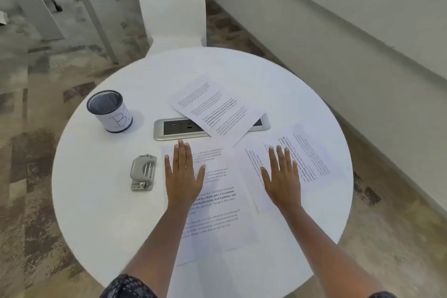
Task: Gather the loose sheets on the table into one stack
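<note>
My left hand [183, 174] lies flat with straight fingers on a printed sheet [217, 215] in front of me. My right hand [281, 176] lies flat, fingers spread, on a second printed sheet [312, 159] to the right. A third printed sheet [215, 109] lies farther back, partly covering a silver power outlet panel [179, 128] set into the round white table [96, 201]. A grey hole punch [143, 173] sits just left of my left hand. Neither hand holds anything.
A dark mesh pen cup [110, 111] with a white label marked "B" stands at the table's left rear. A white chair [173, 7] faces me across the table. A low white wall [338, 31] runs along the right. Patterned carpet surrounds the table.
</note>
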`<action>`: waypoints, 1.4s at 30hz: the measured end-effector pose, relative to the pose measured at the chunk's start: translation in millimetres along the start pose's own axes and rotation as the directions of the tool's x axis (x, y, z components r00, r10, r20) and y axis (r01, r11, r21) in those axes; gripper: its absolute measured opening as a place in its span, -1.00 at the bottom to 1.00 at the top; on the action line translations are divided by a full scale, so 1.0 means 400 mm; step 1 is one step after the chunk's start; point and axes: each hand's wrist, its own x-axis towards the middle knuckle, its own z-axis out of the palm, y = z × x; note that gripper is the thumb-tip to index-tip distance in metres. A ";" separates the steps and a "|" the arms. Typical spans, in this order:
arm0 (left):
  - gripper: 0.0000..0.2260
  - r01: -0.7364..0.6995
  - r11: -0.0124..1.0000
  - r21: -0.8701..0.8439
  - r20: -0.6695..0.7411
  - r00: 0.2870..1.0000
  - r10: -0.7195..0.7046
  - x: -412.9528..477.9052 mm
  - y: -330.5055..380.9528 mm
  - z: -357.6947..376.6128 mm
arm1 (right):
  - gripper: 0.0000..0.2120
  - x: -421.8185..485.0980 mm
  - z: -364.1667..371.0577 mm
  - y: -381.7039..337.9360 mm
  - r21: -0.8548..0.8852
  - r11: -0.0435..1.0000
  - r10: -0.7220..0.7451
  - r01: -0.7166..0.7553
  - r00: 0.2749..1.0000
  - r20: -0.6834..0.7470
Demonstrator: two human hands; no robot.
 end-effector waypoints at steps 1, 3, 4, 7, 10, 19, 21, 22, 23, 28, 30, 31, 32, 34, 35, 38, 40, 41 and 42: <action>-0.35 0.023 1.000 -0.018 0.007 1.000 -0.023 -0.011 -0.002 0.010 | -0.41 -0.008 0.012 0.002 0.029 0.999 0.031 -0.031 0.999 0.021; -0.35 0.050 0.999 -0.022 0.043 0.998 -0.049 -0.033 -0.005 0.022 | -0.39 -0.027 0.030 0.006 0.034 0.997 0.068 -0.070 0.997 0.048; -0.34 0.070 0.998 -0.003 0.048 0.996 -0.070 -0.052 -0.011 0.036 | -0.38 -0.042 0.045 0.010 0.021 0.995 0.094 -0.096 0.993 0.064; -0.35 0.092 0.996 -0.001 0.109 0.990 -0.091 -0.073 -0.019 0.060 | -0.37 -0.065 0.075 0.013 0.018 0.991 0.130 -0.132 0.986 0.107; -0.34 0.119 0.993 0.013 0.150 0.981 -0.120 -0.088 -0.023 0.074 | -0.36 -0.081 0.090 0.018 0.004 0.987 0.156 -0.158 0.975 0.158; -0.33 0.161 0.987 -0.017 0.269 0.951 -0.150 -0.098 -0.032 0.071 | -0.34 -0.086 0.090 0.012 -0.006 0.980 0.195 -0.200 0.949 0.248; -0.34 0.164 0.986 -0.024 0.292 0.945 -0.150 -0.099 -0.033 0.069 | -0.32 -0.087 0.089 0.007 0.003 0.979 0.198 -0.205 0.947 0.254; -0.34 0.165 0.986 -0.024 0.304 0.941 -0.150 -0.098 -0.033 0.068 | -0.32 -0.086 0.088 0.004 0.004 0.979 0.198 -0.206 0.944 0.264; -0.33 0.165 0.986 -0.025 0.310 0.939 -0.149 -0.098 -0.034 0.068 | -0.31 -0.086 0.088 0.002 0.002 0.979 0.194 -0.201 0.945 0.264; -0.34 0.121 0.992 -0.031 0.261 0.959 -0.109 -0.099 -0.055 0.074 | -0.31 -0.063 0.068 0.035 -0.033 0.990 0.137 -0.134 0.941 0.309; -0.36 0.096 0.995 -0.040 0.233 0.969 -0.084 -0.108 -0.066 0.076 | -0.31 -0.056 0.064 0.067 -0.076 0.989 0.148 -0.130 0.932 0.329; -0.34 0.092 0.995 -0.047 0.232 0.970 -0.079 -0.112 -0.069 0.075 | -0.29 -0.055 0.060 0.080 -0.086 0.987 0.160 -0.138 0.926 0.343; -0.33 0.094 0.994 -0.051 0.239 0.968 -0.079 -0.114 -0.071 0.073 | -0.25 -0.056 0.057 0.091 -0.087 0.986 0.166 -0.144 0.922 0.351; -0.31 0.107 0.993 -0.044 0.277 0.957 -0.091 -0.114 -0.068 0.067 | -0.20 -0.054 0.048 0.098 -0.087 0.985 0.172 -0.151 0.926 0.335; -0.30 0.111 0.993 -0.041 0.289 0.953 -0.095 -0.111 -0.065 0.066 | -0.22 -0.055 0.050 0.096 -0.093 0.983 0.180 -0.158 0.926 0.330; -0.27 0.116 0.992 -0.048 0.309 0.946 -0.096 -0.098 -0.051 0.071 | -0.35 -0.058 0.045 0.057 -0.079 0.970 0.242 -0.230 0.881 0.407; -0.25 0.121 0.991 -0.050 0.297 0.950 -0.101 -0.091 -0.040 0.075 | -0.42 -0.064 0.041 0.022 -0.083 0.961 0.275 -0.264 0.885 0.376; -0.24 0.129 0.991 -0.045 0.302 0.947 -0.110 -0.089 -0.034 0.074 | -0.42 -0.067 0.038 0.009 -0.101 0.959 0.283 -0.265 0.888 0.361; -0.24 0.138 0.990 -0.039 0.305 0.945 -0.119 -0.088 -0.029 0.074 | -0.42 -0.070 0.035 0.002 -0.121 0.958 0.285 -0.258 0.883 0.373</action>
